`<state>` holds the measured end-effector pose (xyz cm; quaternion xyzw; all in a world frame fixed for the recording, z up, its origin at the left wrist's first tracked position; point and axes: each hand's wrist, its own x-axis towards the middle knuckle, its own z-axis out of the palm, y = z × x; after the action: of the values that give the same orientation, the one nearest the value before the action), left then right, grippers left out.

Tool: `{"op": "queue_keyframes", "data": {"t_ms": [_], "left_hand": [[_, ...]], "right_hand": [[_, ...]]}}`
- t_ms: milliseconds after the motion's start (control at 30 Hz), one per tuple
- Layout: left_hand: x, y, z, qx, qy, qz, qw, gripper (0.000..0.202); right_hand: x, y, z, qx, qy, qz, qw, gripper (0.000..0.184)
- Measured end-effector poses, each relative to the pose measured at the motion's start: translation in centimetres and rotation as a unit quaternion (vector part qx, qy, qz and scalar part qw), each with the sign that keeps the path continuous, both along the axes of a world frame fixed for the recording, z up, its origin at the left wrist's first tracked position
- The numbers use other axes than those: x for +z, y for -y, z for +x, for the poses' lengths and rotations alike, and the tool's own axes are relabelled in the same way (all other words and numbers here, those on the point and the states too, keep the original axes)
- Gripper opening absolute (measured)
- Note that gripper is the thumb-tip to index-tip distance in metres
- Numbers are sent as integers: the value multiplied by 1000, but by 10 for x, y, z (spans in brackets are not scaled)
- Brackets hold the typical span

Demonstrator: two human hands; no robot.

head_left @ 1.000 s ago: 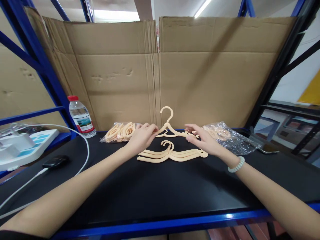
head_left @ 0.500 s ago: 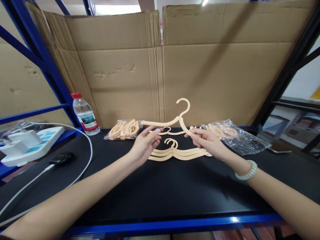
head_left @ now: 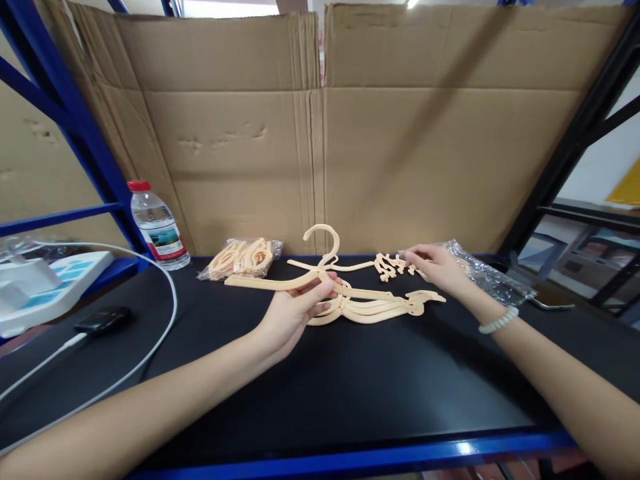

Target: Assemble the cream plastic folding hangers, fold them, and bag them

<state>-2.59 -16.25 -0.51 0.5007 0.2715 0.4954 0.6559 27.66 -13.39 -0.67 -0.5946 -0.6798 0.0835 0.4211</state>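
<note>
My left hand (head_left: 299,308) grips a cream plastic hanger (head_left: 270,283) at its middle, below the hook, holding it over the black tabletop. Behind and below it lies a stack of similar hangers (head_left: 370,313), partly covered by the held one. Another hanger (head_left: 357,267) rests farther back. My right hand (head_left: 439,268) is at a little pile of small cream parts (head_left: 386,265), its fingers bent together. What sits between those fingertips, if anything, is hidden. Just behind the right hand is an opened clear plastic bag (head_left: 493,280).
A bag of cream hanger parts (head_left: 243,259) lies at the back left. Beside it stands a water bottle (head_left: 161,230). A white power strip (head_left: 60,283), a black device (head_left: 103,320) and a white cable (head_left: 173,300) occupy the left side. Cardboard (head_left: 240,153) walls the back.
The hanger has come down and left, and my left hand has closed on its middle. My right hand has let go of its arm and moved right to the small parts.
</note>
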Motion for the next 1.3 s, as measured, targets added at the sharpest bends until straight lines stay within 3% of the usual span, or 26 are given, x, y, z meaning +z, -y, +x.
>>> {"op": "queue_keyframes", "data": {"t_ms": [67,133,400,600,733,833,900,967,1033,1100,1300], "left_hand": [[2,-2,-3,4,-6,4,1000,22],[2,-3,-4,3,-13,7,1000,21],[-1,-4,-3,-10,-9,-8,1000,23],[2,-4,-3,-6,-12,-22,1000,27],[6,-4,-4,5,-18,-15,1000,27],[7,-4,-6,9,-20,-4,1000,23],[6,-4,-7,1,-14,2,1000,22],[4,-6,-8,-14,-10,6,1000,23],[3,-9,-8,-22,-10,9,1000,23],[1,-12,-9,-18,-11,18,1000,23],[0,-20,-12,1,-11,28,1000,22]], "right_hand": [[-7,-11,18,-64,57,-19,996,38],[-14,-19,24,-71,89,-40,993,36],[-29,-37,-4,-110,141,-94,979,42],[-29,-39,-2,-128,87,-106,982,27],[-19,-34,1,-139,21,-74,987,16],[-8,-21,1,-142,-27,-36,989,20],[-1,-8,-4,-105,-83,-25,991,27],[3,5,-15,-3,-197,-40,980,31],[5,17,-31,121,-318,-73,938,34],[6,27,-47,198,-365,-96,905,33],[11,41,-64,265,-409,-127,864,22]]}}
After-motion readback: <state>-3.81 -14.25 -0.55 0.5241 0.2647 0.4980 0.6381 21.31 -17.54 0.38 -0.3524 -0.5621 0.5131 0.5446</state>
